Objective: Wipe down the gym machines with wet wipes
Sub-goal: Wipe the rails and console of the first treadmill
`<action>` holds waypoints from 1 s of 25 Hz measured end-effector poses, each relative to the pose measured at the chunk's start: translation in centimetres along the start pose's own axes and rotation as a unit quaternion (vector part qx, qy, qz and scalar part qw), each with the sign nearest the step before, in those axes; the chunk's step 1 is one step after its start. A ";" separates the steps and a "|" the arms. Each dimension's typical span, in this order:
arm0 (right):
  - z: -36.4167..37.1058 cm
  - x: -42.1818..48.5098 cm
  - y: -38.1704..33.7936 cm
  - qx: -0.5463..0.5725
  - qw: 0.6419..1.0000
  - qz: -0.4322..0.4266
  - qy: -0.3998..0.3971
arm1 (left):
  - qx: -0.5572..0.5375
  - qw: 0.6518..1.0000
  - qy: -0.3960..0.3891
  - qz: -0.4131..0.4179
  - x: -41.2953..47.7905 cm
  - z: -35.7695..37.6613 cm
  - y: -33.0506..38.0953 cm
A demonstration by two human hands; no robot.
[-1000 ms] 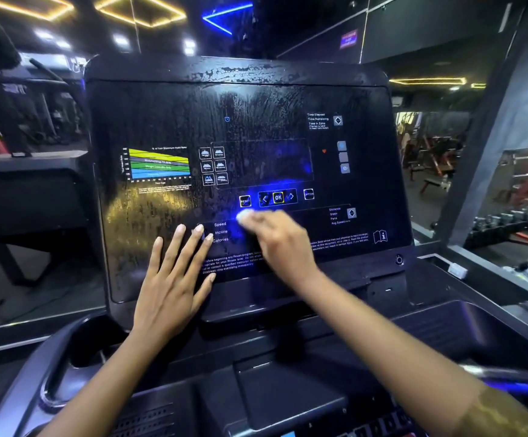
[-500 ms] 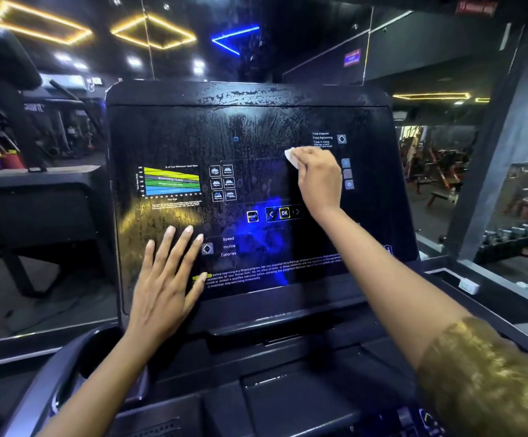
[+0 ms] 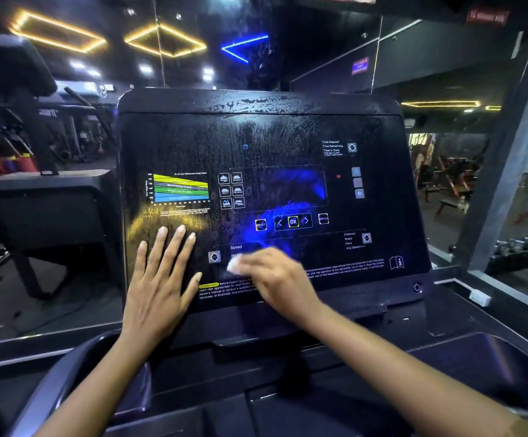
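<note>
The right hand (image 3: 280,279) held a small white wet wipe (image 3: 234,264) against the lower middle of the glossy black treadmill console panel (image 3: 193,137), apparently mid-wipe. The left hand (image 3: 158,288) lay flat, fingers spread, near its lower left corner. Next probably the bottom edge, pressing lightly.

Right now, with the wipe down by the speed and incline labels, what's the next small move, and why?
Probably sweep the wipe rightward along the bottom strip of the console toward the info icon. The right hand holds it low at centre, wet streaks show mostly higher up, and the left hand lies flat on the lower-left corner, blocking that way.
</note>
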State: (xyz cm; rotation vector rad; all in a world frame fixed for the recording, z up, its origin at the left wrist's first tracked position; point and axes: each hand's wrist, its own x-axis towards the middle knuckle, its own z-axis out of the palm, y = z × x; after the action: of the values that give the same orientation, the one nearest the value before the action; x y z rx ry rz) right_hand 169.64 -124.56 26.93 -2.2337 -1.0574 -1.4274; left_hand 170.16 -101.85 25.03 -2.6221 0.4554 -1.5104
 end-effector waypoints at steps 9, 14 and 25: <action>-0.3 11.0 5.9 -0.102 0.983 0.105 0.109 | -0.014 1.000 -0.009 -0.007 0.1 -0.1 0.0; 2.0 3.2 -1.2 -0.041 0.999 -0.007 0.020 | -0.078 0.997 -0.001 -0.009 -0.4 -0.7 -0.3; 1.3 12.7 1.4 -0.060 0.991 0.097 0.075 | -0.406 0.858 0.029 -0.315 -2.5 -2.1 -0.9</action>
State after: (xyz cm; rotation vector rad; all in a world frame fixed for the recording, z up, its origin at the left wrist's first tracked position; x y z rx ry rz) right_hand 174.56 -119.40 37.56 -2.1998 -0.7042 -1.5809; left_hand 167.40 -100.11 24.16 -3.6642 0.2775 -1.8733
